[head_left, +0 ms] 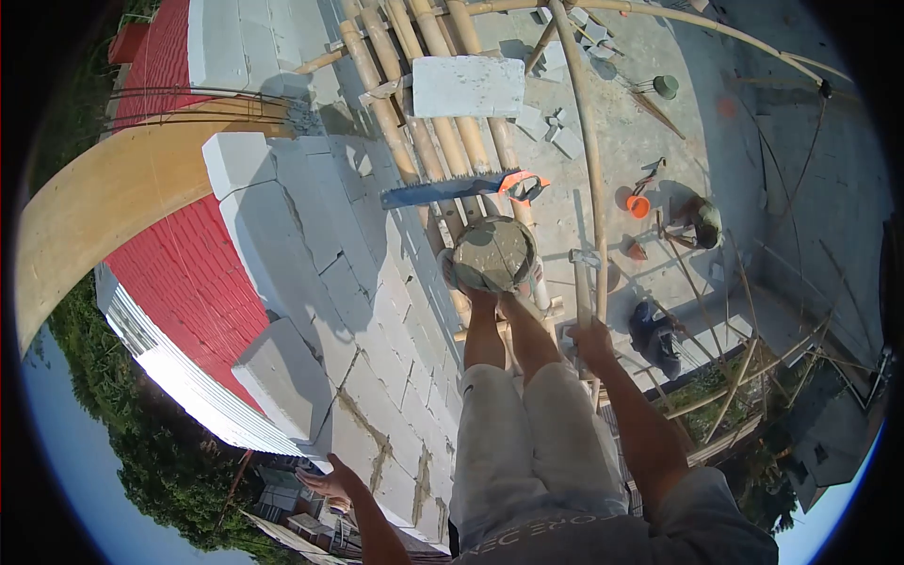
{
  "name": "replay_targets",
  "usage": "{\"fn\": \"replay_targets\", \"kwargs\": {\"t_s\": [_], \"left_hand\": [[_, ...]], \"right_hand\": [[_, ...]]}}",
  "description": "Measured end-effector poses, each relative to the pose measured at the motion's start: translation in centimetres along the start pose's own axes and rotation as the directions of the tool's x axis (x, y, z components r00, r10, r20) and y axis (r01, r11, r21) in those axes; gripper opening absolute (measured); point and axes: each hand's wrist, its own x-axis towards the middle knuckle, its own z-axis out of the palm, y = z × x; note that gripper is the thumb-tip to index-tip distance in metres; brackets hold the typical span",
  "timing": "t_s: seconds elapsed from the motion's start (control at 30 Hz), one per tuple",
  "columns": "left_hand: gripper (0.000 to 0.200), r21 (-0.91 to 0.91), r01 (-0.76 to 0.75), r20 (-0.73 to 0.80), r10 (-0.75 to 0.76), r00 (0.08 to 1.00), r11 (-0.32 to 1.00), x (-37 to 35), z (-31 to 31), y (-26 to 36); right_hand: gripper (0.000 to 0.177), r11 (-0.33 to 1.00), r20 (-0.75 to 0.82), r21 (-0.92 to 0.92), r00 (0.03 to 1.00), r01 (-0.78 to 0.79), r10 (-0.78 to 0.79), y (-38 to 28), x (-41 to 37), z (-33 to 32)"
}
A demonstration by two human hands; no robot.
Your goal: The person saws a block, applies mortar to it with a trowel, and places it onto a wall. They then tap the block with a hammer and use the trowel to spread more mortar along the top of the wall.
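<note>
My left hand [327,480] is at the lower left beside the end of the pale block wall [377,348]. Its fingers are stretched out and it holds nothing. Just above it, a loose light block [294,377] sits tilted at the wall's outer edge. On the right, my right hand [593,346] is closed around an upright bamboo pole [591,169], its fingers partly hidden. In front of my shins stands a round bucket of grey mortar [492,254]. Beyond it, a handsaw [452,190] with an orange-and-black handle lies across the bamboo poles. Farther off lies a white block [468,87].
I am high up on a bamboo scaffold [443,132]. Below right, a concrete floor [640,122] holds an orange bucket [638,206], a green bucket [666,87] and two people [702,223]. A red roof [193,273] and curved tan board [122,202] lie beyond the wall.
</note>
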Motion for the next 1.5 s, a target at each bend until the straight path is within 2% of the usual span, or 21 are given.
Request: {"fn": "replay_targets", "kwargs": {"t_s": [0.07,0.1,0.13,0.2,0.27,0.3,0.4,0.43,0.47,0.5,0.57,0.7,0.77,0.8,0.87,0.9,0.97,1.1,1.3,1.47,1.5], "left_hand": [[0.078,-0.097,-0.161,-0.016,0.160,0.987,0.982,-2.2,-1.3,7.1],[0.074,-0.325,-0.256,0.021,0.278,0.960,0.911,-3.1,-1.0,11.5],[0.073,-0.522,-0.210,0.113,0.311,0.944,0.827,-4.3,-0.1,16.6],[0.073,-0.777,0.109,0.409,0.365,0.836,0.620,-5.2,3.1,27.8],[0.075,-0.798,0.465,0.601,0.460,0.653,0.384,-5.3,9.0,38.8],[0.078,-0.751,0.553,0.656,0.507,0.559,0.361,-5.2,12.0,44.4],[0.084,-0.698,0.606,0.634,0.723,0.275,0.382,-4.4,19.7,59.3],[0.090,-0.676,0.659,0.592,0.775,0.221,0.329,-4.3,23.3,63.2],[0.096,-0.634,0.624,0.691,0.697,0.193,0.456,-3.9,25.0,67.4],[0.100,-0.585,0.680,0.678,0.726,0.111,0.442,-3.6,26.9,70.9],[0.103,-0.546,0.725,0.699,0.706,0.117,0.420,-4.0,28.5,76.2],[0.101,-0.462,0.807,0.743,0.657,0.127,0.367,-5.3,31.2,81.5],[0.094,-0.450,0.877,0.713,0.659,0.239,0.169,-5.6,31.6,82.7],[0.094,-0.444,0.879,0.717,0.657,0.233,0.173,-5.8,31.5,83.3],[0.066,-0.417,0.906,0.819,0.462,0.340,0.071,-6.0,30.8,83.8],[0.065,-0.412,0.910,0.820,0.456,0.345,0.053,-5.8,30.9,83.9],[0.065,-0.405,0.913,0.783,0.533,0.321,0.046,-5.1,32.1,84.0],[0.064,-0.399,0.916,0.676,0.685,0.270,0.033,-3.7,33.2,83.5],[0.063,-0.486,0.872,0.500,0.800,0.332,-0.058,-1.6,29.8,80.8],[0.058,-0.467,0.839,0.801,0.535,0.268,0.278,0.7,20.3,73.6],[0.059,-0.461,0.823,0.804,0.549,0.229,0.332,2.4,21.5,72.7]], "right_hand": [[0.017,0.998,-0.054,0.058,0.998,-0.015,0.018,-1.4,0.1,2.0],[0.017,0.962,-0.076,0.268,0.994,-0.058,0.081,-1.6,0.3,3.1],[0.018,0.881,-0.084,0.463,0.985,-0.097,0.153,-1.8,0.1,4.2],[0.017,0.837,-0.087,0.527,0.970,-0.148,0.227,-4.2,-0.2,6.8],[0.015,0.666,-0.104,0.745,0.981,-0.034,0.166,-4.5,1.3,9.5],[0.015,0.658,-0.101,0.752,0.979,-0.041,0.177,-5.0,1.6,10.4],[0.014,0.595,-0.052,0.798,0.974,-0.091,0.219,-5.6,2.0,12.4],[0.015,0.588,-0.041,0.804,0.977,-0.093,0.211,-5.0,2.3,13.0],[0.015,0.582,-0.029,0.807,0.978,-0.098,0.204,-4.5,2.5,13.4],[0.014,0.580,-0.007,0.808,0.983,-0.102,0.182,-4.9,2.3,13.3],[0.013,0.555,0.006,0.826,0.985,-0.102,0.172,-3.7,2.4,13.8],[0.014,0.506,0.021,0.856,0.984,-0.109,0.176,-4.5,2.9,13.3],[0.015,0.465,0.033,0.875,0.974,-0.136,0.223,-5.4,3.0,11.8],[0.014,0.501,0.037,0.854,0.977,-0.140,0.211,-5.5,2.8,11.2],[0.014,0.528,0.044,0.834,0.975,-0.157,0.220,-5.4,2.5,10.8],[0.014,0.526,0.044,0.837,0.977,-0.151,0.209,-5.3,2.4,10.7],[0.015,0.532,0.038,0.834,0.977,-0.146,0.208,-5.4,2.1,10.5],[0.014,0.675,0.052,0.722,0.985,-0.152,0.166,-6.8,2.6,10.5],[0.019,0.796,0.111,0.574,0.981,-0.193,0.158,-6.7,2.6,11.9],[0.021,0.815,0.028,0.576,0.998,-0.060,0.054,-5.2,3.8,13.1],[0.024,0.843,0.003,0.535,0.998,-0.059,0.068,-4.6,3.9,13.5]]}}
